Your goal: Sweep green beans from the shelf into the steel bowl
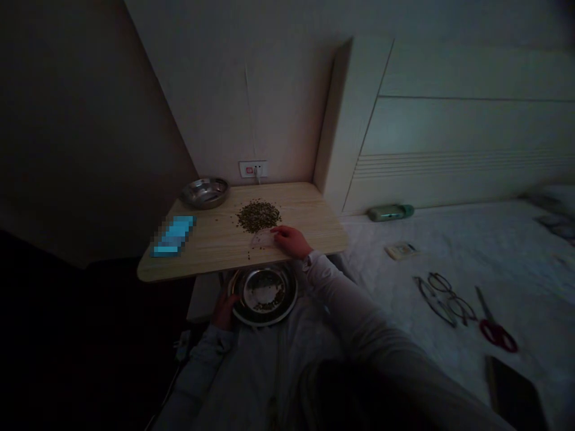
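Observation:
On the small wooden table (215, 245) lies a heap of small greenish-brown grains or beans (258, 216). My right hand (291, 240) is closed on a thin, translucent scraper-like piece (262, 239), which rests at the heap's near edge; its exact kind is unclear. A few loose grains lie around it. Below the table's front edge, my left hand (224, 310) grips the left rim of a round metal bowl (264, 288). Some grains are scattered inside that bowl, mostly toward its near side. The table edge overlaps the bowl's far rim.
Another metal bowl (205, 193) stands at the table's back left, behind a blurred lit phone (174, 236). To the right, a bed holds a green case (390, 212), eyeglasses (451, 296), red-handled scissors (494, 329) and a dark flat object (516, 392). A wall socket (253, 169) sits behind the table.

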{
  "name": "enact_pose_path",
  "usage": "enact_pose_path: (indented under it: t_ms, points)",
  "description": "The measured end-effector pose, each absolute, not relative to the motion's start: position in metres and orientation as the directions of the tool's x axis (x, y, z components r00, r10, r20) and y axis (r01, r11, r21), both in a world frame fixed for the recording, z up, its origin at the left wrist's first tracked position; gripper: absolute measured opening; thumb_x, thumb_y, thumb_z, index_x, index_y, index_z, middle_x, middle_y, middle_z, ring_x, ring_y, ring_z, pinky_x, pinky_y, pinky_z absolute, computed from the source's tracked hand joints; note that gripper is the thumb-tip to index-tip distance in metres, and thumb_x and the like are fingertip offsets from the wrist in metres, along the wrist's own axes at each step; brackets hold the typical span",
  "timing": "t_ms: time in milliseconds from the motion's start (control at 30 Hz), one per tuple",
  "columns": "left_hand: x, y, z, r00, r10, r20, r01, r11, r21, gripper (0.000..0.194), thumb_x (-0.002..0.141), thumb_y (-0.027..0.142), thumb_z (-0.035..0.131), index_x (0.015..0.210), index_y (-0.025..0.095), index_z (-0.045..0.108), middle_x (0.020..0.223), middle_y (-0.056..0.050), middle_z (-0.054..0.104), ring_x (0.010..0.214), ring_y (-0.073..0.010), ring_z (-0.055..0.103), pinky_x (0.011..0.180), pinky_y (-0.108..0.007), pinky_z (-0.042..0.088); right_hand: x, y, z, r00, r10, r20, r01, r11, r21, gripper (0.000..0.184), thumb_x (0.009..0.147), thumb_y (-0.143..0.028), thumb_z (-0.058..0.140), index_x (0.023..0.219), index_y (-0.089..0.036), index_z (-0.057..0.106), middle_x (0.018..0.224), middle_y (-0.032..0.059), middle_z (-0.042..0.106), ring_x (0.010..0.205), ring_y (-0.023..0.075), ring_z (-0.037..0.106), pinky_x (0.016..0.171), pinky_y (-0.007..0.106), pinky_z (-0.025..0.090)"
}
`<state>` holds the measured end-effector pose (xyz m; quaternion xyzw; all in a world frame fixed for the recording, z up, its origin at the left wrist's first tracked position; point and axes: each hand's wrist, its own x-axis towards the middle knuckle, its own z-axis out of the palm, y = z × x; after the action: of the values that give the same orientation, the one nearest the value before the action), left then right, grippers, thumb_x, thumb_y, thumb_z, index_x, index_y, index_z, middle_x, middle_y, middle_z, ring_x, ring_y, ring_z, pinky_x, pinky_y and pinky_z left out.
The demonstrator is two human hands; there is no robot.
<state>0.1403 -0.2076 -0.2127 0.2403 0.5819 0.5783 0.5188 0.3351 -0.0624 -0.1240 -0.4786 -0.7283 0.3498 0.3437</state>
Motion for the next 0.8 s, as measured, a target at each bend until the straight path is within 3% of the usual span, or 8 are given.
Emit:
enact_pose_path:
  t_ms: [300,533,800]
  points:
    - [0.141,-0.207,-0.214,-0.342,0.849,-0.404,-0.386,0.265,0.884,0.044,0.047,0.024,0.067,0.090,0.018,0.065,0.073,-0.003,0.070,0.085,-0.0281,0.063,0.077,-0.036,0.048,0.337,-0.063,-0.125,-0.341,0.927,0.153,0.407,0.293,-0.865,0.029,0.071,-0.021,0.049,0.096,-0.018,0.064,0.064,-0.0036,0.056,0.061,0.0092,0.048,0.061,0.021,0.037]
    - [0.147,-0.211,-0.196,-0.346,0.865,-0.364,-0.340,0.245,0.908,0.030,0.046,0.023,0.065,0.076,0.017,0.067,0.070,-0.004,0.069,0.084,-0.0281,0.063,0.071,-0.034,0.048,0.336,-0.066,-0.123,-0.334,0.932,0.143,0.435,0.287,-0.853,0.030,0.071,-0.024,0.049,0.096,-0.017,0.065,0.063,-0.0030,0.056,0.059,0.0095,0.046,0.059,0.021,0.036]
    - [0.148,-0.213,-0.200,-0.298,0.883,-0.364,-0.403,0.229,0.886,0.037,0.050,0.021,0.064,0.087,0.016,0.066,0.073,-0.003,0.070,0.082,-0.0260,0.064,0.075,-0.035,0.049,0.337,-0.069,-0.123,-0.373,0.917,0.139,0.450,0.310,-0.838,0.030,0.070,-0.024,0.050,0.094,-0.018,0.066,0.062,-0.0032,0.056,0.058,0.0093,0.046,0.059,0.022,0.035]
